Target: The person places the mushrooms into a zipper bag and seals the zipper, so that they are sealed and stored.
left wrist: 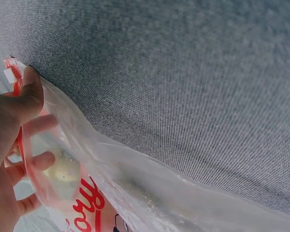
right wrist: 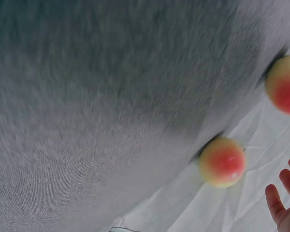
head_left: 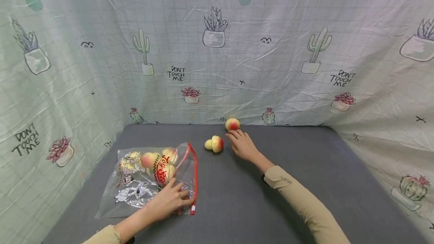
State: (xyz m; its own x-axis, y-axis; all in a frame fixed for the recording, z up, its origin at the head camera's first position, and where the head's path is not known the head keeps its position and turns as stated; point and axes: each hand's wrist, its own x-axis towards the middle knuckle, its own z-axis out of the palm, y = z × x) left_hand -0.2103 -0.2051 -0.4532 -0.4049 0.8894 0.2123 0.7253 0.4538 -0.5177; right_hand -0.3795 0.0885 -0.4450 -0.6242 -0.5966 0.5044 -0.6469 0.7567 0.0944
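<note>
Near left: left hand (head_left: pixel 170 200) pinches a clear, red-zipped plastic bag (head_left: pixel 144 195) by its mouth; likely limp, slippery. Beyond: right hand (head_left: pixel 244 147), fingers extended, empty; contact hard to judge. Grey table's (head_left: pixel 244 199) far edge: round yellow-red fruit (head_left: pixel 232 124); probably light, firm; grasp its sides.
</note>
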